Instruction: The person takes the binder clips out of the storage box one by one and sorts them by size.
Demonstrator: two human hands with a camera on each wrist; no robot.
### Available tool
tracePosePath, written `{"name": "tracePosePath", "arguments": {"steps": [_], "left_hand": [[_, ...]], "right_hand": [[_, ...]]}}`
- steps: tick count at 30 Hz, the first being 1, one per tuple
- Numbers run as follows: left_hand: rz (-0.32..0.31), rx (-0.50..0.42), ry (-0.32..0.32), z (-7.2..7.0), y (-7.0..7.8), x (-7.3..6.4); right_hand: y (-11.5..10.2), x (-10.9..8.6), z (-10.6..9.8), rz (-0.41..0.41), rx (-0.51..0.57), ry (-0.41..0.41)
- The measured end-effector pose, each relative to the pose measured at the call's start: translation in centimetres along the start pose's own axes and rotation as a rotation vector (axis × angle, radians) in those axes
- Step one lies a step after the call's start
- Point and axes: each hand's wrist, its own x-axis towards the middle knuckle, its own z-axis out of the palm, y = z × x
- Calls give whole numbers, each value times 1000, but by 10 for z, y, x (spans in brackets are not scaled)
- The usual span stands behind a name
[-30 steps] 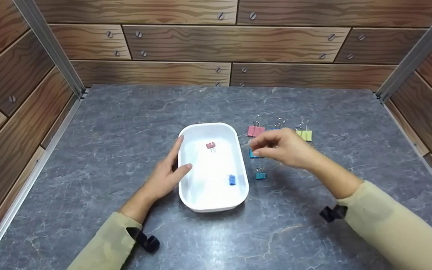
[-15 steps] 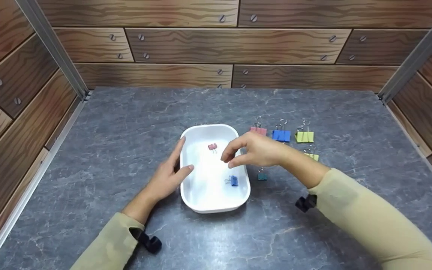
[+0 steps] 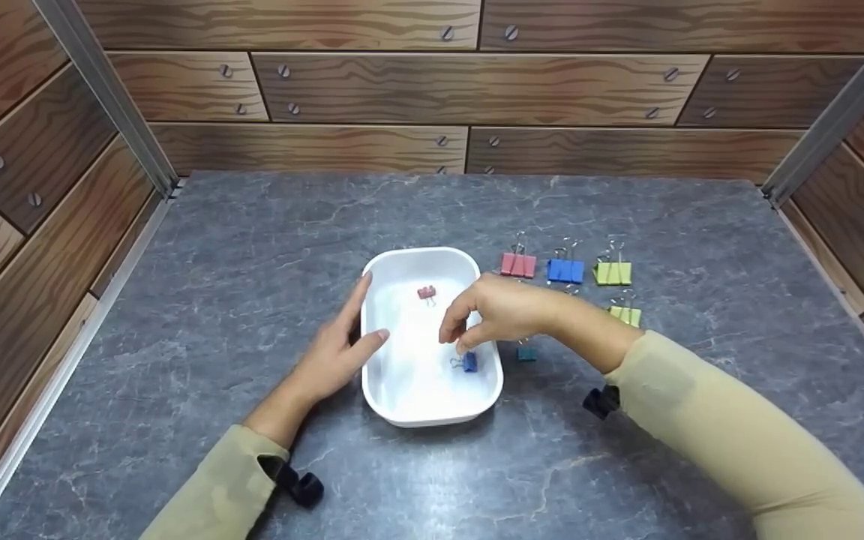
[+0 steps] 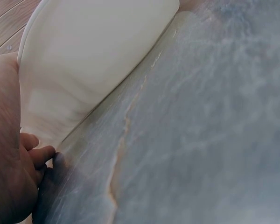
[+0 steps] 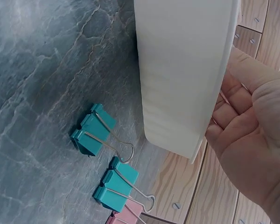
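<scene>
A white plastic tub (image 3: 432, 417) stands on the table, with a small red binder clip (image 3: 427, 292) and a small blue binder clip (image 3: 470, 363) inside. My left hand (image 3: 331, 356) grips its left rim, thumb over the edge and fingers along the outer wall. In the left wrist view, curled fingers (image 4: 41, 156) meet that wall. My right hand (image 3: 503, 311) reaches over the right rim, bent fingers pointing down into the tub just above the blue clip. I cannot tell whether it pinches anything; the tub wall (image 5: 186, 70) hides the fingertips in the right wrist view.
Right of the tub lie larger binder clips: pink (image 3: 518, 265), blue (image 3: 565, 271) and yellow (image 3: 613, 273), with another yellow clip (image 3: 625, 315) nearer. Two teal clips (image 5: 94, 129) show close beside the tub wall. Wood-patterned panels (image 3: 469, 86) enclose the table.
My right hand has moved left from above the clips to over the tub, then slightly lower inside it. My left hand stays at the tub's left rim.
</scene>
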Motion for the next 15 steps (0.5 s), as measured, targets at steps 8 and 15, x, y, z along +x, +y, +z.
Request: {"name": "tracePosePath", "arguments": {"steps": [8,15], "left_hand": [[-7,-5,-5,0,0,-1],[-18,3,-6,-1,0,-1]], "right_hand": [[4,4,3,-2,-25,-52],[6,6,4,-15,-40,-96]]}}
